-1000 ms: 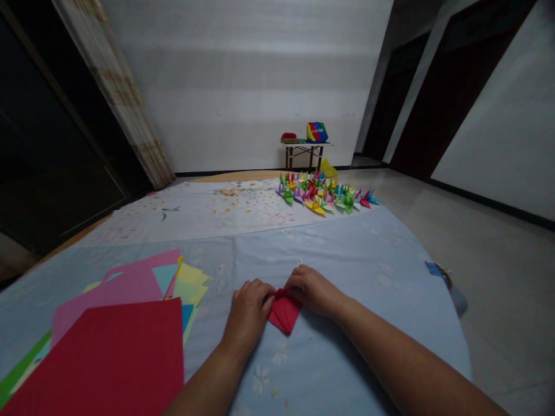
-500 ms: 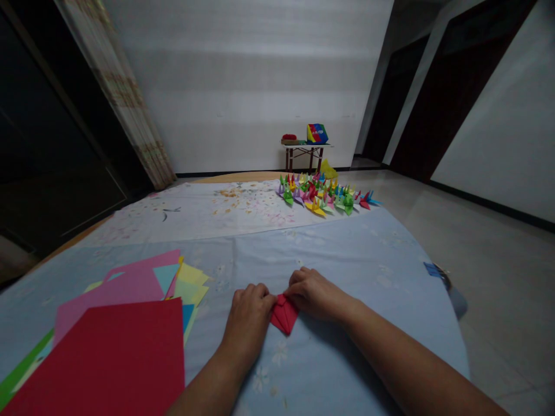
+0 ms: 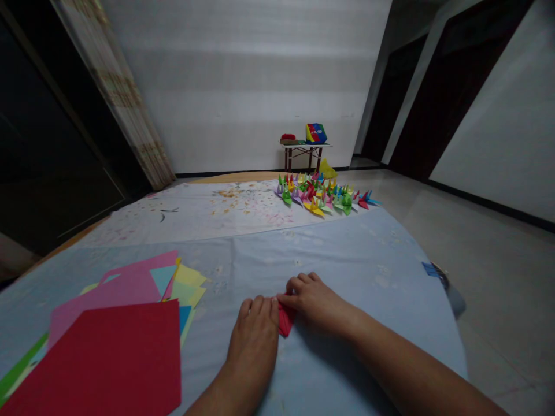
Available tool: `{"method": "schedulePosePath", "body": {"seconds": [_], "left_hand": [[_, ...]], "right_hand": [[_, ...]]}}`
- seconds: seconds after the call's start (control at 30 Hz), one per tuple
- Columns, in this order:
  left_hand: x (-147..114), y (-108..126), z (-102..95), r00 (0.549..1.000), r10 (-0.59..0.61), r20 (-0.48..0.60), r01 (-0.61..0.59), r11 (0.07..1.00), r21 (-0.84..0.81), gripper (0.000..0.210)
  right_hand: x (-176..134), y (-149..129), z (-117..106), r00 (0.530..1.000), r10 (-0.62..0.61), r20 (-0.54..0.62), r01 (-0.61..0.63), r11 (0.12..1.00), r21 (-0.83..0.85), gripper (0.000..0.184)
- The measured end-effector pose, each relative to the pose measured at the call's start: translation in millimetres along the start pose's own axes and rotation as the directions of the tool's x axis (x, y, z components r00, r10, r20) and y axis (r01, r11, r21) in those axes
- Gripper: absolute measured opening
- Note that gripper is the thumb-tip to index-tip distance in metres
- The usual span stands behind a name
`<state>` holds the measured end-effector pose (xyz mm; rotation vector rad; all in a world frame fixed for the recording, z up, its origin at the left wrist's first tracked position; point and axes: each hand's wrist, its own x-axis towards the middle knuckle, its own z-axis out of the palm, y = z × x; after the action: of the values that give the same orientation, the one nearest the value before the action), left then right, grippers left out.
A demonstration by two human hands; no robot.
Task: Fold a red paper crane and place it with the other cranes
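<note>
A small piece of folded red paper lies on the blue cloth in front of me, its narrow point facing me. My left hand presses its left side down, fingers close together and covering that part. From the right, my right hand grips the upper edge, its thumb reaching across the top near my left fingertips. The fingers of my right hand are curled. Much of the paper is hidden under both hands, so the fold at the top cannot be made out.
Left of my hands is a stack of coloured sheets, a red sheet on top. Many folded paper cranes stand at the table's far right. A small side table with a colourful box is by the wall.
My left hand has shifted over the paper's left side and its fingers have flattened, so less red shows. My right thumb has moved left across the top edge.
</note>
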<state>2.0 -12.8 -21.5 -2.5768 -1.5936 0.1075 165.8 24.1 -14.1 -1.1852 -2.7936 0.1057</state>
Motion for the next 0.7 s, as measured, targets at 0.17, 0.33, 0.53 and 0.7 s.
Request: {"method": "schedulePosePath", "body": {"seconds": [0.17,0.33,0.53,0.7], "left_hand": [[-5,0,2.2,0.998,0.026,0.054,-0.026,1.0,-0.004,0.048],[-8,-2,1.0,0.997,0.03,0.074,-0.026,0.999,-0.045,0.05],[-6,-3,-5.3,0.992,0.038,0.123,-0.026,0.995,-0.096,0.048],[-6,-6,-12.1,0.99,0.058,0.125,-0.038,0.987,-0.155,0.046]], "right_hand": [[-2,2,3,1.0,0.017,0.013,-0.016,0.998,-0.062,0.024],[-5,7,-3,0.999,0.049,0.021,-0.048,0.998,-0.05,0.023],[-4,11,-8,0.996,0.064,0.055,-0.063,0.998,-0.01,0.024],[-3,17,-4,0.997,0.068,0.045,-0.07,0.997,0.044,0.019]]}}
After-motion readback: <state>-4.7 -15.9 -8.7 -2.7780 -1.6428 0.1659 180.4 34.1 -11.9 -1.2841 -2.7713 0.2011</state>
